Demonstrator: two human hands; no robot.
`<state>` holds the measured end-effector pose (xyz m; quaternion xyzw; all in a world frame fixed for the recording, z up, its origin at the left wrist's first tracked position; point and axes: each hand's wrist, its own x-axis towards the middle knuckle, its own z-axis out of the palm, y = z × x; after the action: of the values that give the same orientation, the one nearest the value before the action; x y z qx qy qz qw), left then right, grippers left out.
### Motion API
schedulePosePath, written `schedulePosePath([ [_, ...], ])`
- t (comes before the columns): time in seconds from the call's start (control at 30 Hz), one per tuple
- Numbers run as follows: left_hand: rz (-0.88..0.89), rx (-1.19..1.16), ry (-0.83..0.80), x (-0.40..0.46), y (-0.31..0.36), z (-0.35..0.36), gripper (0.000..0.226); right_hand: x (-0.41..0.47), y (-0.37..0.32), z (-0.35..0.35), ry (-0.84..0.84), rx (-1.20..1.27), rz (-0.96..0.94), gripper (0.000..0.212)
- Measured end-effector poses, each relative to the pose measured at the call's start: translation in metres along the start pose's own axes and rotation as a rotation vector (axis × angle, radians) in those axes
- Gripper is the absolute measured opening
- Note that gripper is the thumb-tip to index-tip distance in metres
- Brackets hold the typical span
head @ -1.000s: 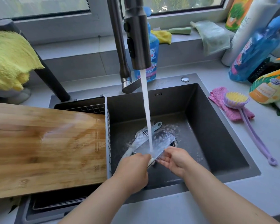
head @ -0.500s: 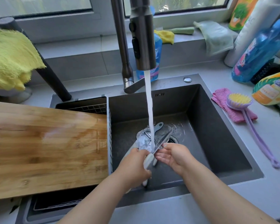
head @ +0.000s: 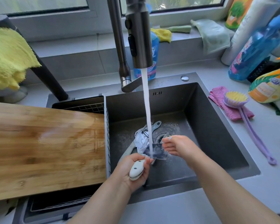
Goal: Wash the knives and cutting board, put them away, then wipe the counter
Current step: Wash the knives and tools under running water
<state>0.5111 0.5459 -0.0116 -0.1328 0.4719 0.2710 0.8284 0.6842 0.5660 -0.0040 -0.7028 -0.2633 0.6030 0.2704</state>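
My left hand (head: 132, 168) grips the white handle of a broad-bladed knife (head: 155, 151), holding its blade flat under the running water from the tap (head: 138, 33). My right hand (head: 178, 147) hovers just right of the blade, its straight fingertips at the blade's far edge. More knives (head: 141, 139) with pale handles lie on the floor of the dark sink (head: 217, 126) near the drain. The wet wooden cutting board (head: 44, 147) rests across the wire drying rack (head: 87, 107) on the sink's left side.
A pink cloth (head: 217, 96) and a purple long-handled brush (head: 249, 126) lie on the grey counter right of the sink. Cleaning bottles (head: 255, 50) crowd the back right. A yellow towel (head: 8, 54) hangs at the far left. Cloths (head: 213, 34) lie on the windowsill.
The knife has turned from edge-on to flat under the stream. My left hand rolled so the white handle now shows on top, and my right hand drew off to the blade's right edge.
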Motion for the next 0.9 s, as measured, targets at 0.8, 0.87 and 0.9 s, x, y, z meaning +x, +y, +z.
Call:
schedulePosePath([
  [0.8, 0.068, 0.055, 0.025, -0.012, -0.002, 0.010, 0.014, -0.007, 0.008, -0.020, -0.010, -0.705, -0.199, 0.040],
  [0.87, 0.094, 0.120, 0.051, -0.014, -0.001, 0.013, 0.011, -0.004, 0.008, -0.022, 0.002, -0.667, -0.211, 0.039],
  [0.9, 0.106, 0.153, 0.061, -0.014, 0.000, 0.015, 0.009, -0.003, 0.008, -0.023, 0.022, -0.581, -0.201, 0.033],
])
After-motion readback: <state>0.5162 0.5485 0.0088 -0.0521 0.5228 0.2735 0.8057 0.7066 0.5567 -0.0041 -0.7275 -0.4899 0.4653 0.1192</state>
